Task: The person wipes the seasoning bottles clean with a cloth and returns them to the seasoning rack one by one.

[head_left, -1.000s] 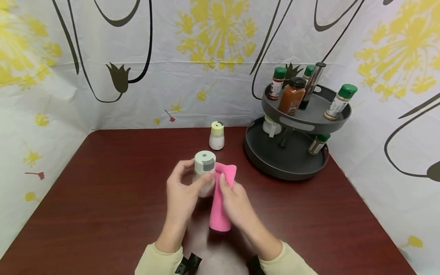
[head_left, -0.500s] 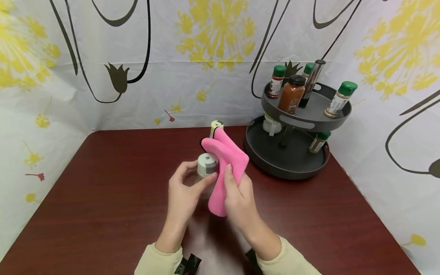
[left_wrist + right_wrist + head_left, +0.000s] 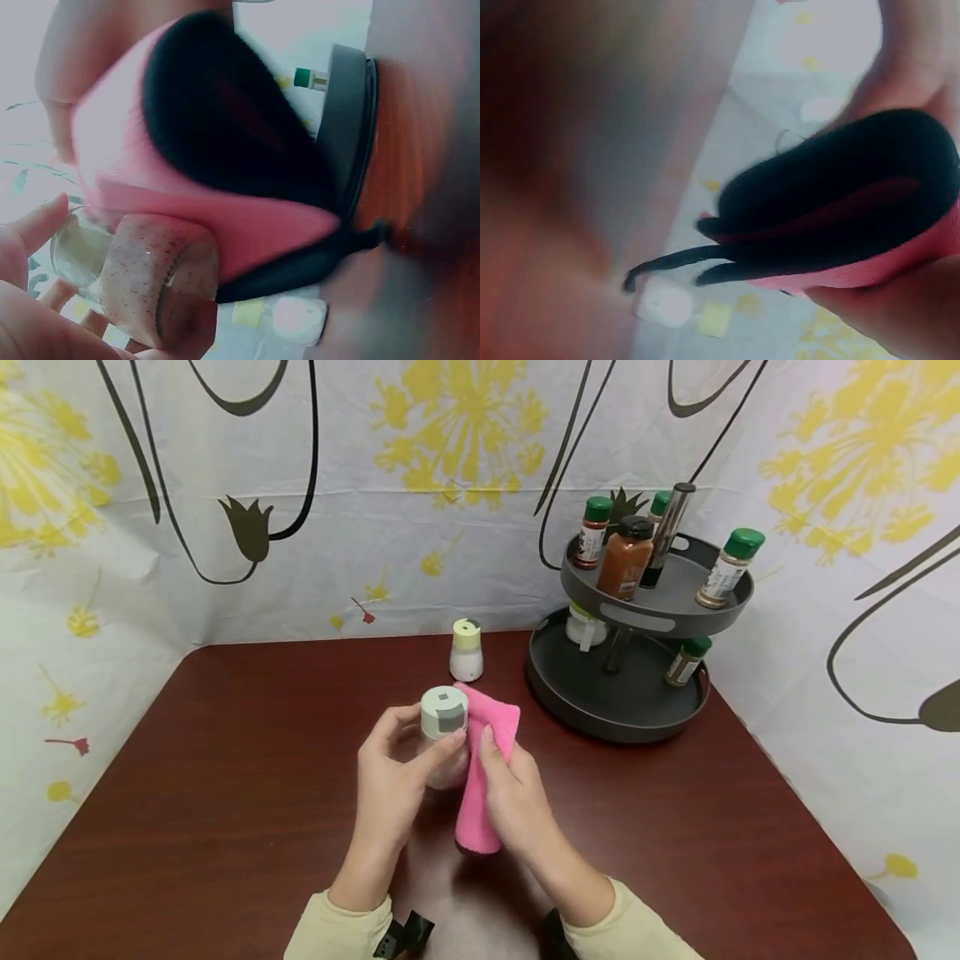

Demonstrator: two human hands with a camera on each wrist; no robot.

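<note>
In the head view my left hand (image 3: 386, 789) holds a small clear jar (image 3: 444, 714) with a pale, partly grey cap, thumb and fingers on its sides. Speckled contents show through the jar (image 3: 161, 281) in the left wrist view. A folded pink cloth (image 3: 476, 802) with a black edge is gripped in my right hand (image 3: 521, 793), thumb on top. The cloth lies against the jar's right side. In the right wrist view the black underside of the cloth (image 3: 840, 195) hides most of the jar. Both things are above the table.
A white shaker with a yellow-green cap (image 3: 467, 652) stands behind my hands on the dark red table (image 3: 262, 777). At the back right is a two-tier grey turntable rack (image 3: 615, 710) carrying several spice bottles. Patterned white sheets (image 3: 300, 460) hang behind and beside the table.
The pink cloth rose over the jar's side, covering part of the rear shaker, then came back down beside the jar. My left hand kept holding the jar, with little shift.
</note>
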